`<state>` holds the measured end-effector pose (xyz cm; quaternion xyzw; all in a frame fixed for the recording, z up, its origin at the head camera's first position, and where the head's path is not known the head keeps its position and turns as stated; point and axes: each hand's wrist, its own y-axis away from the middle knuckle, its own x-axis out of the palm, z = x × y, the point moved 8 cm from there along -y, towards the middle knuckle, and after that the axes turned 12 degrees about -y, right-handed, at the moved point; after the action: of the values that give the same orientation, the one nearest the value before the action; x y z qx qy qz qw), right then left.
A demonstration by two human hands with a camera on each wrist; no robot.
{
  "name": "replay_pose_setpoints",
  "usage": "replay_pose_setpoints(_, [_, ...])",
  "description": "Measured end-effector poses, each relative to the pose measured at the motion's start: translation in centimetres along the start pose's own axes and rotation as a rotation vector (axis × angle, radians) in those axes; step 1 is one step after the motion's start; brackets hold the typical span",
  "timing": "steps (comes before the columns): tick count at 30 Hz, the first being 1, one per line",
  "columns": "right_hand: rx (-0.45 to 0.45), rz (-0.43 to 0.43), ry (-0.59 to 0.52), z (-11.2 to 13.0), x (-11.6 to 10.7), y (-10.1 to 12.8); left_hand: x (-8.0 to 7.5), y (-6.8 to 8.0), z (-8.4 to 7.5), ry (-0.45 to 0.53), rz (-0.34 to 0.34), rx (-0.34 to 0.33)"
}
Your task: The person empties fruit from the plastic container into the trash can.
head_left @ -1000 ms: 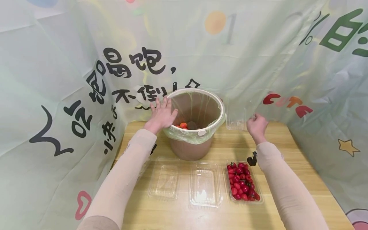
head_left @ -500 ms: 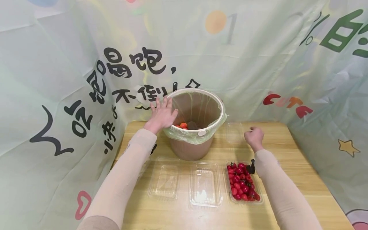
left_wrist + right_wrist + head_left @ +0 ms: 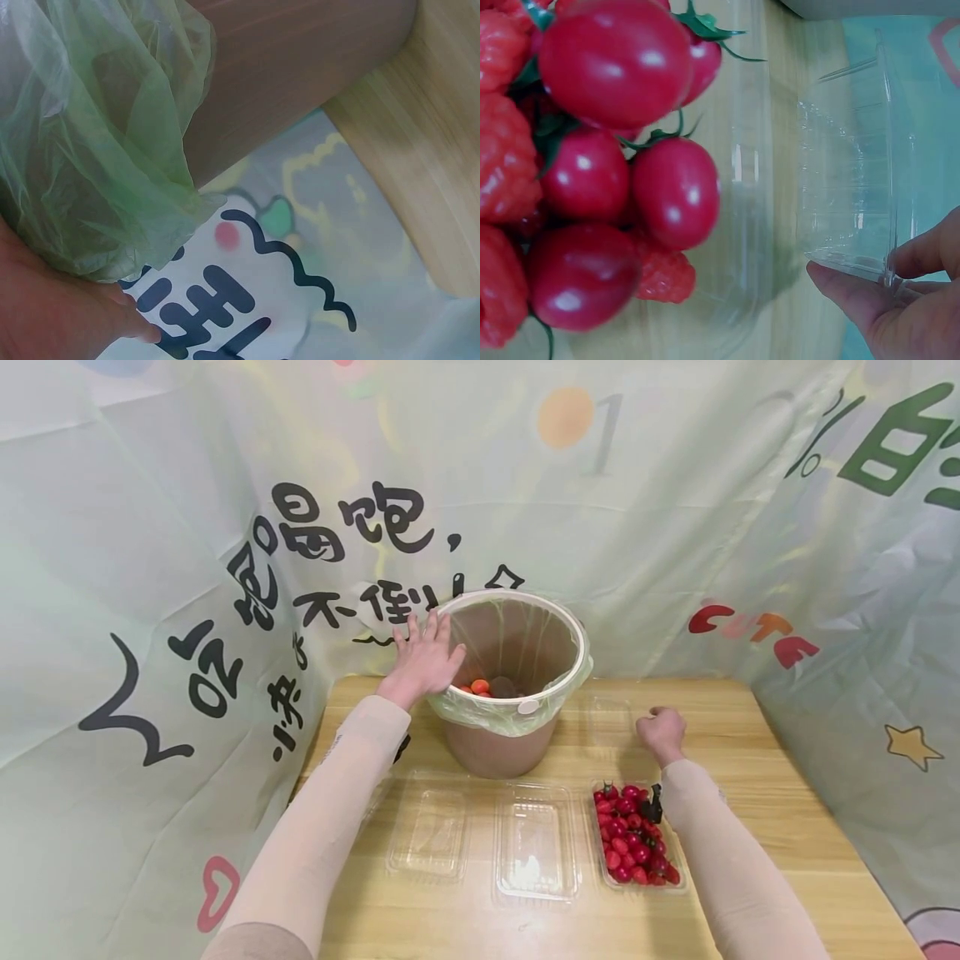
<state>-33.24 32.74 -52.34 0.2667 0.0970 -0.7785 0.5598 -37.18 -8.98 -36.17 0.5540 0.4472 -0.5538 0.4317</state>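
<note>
My left hand (image 3: pixel 426 662) rests, fingers spread, on the left rim of a brown bucket (image 3: pixel 495 747) lined with a green plastic bag (image 3: pixel 510 720). My right hand (image 3: pixel 662 733) pinches the edge of a clear plastic container (image 3: pixel 855 165), low over the table to the right of the bucket. Close to that wrist sits another clear container (image 3: pixel 681 887) filled with red cherry tomatoes (image 3: pixel 676 191) and raspberry-like fruits (image 3: pixel 502 157). Orange-red round pieces (image 3: pixel 479 687) and a dark round one (image 3: pixel 502 687) lie inside the bucket.
Two clear plastic containers, a left one (image 3: pixel 427 835) and a middle one (image 3: pixel 536 852), lie on the wooden table (image 3: pixel 772 827) in front of the bucket. A printed cloth (image 3: pixel 645 543) stands close behind the table and along its sides.
My right hand has come down and nearer with the clear container, from near the back cloth to low over the table. The left hand stays on the bucket rim.
</note>
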Motion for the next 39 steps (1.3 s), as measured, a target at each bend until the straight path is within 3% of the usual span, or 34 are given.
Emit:
replay_pose_setpoints(20, [0.086,0.055,-0.039,-2.4,1.3,-0.6,0.0,0.0,0.0,0.017,0.000,0.000])
replay_pose_setpoints(39, [0.070,0.105,0.018,-2.7,1.6,-0.1,0.1,-0.1,0.1,0.006,-0.012,0.006])
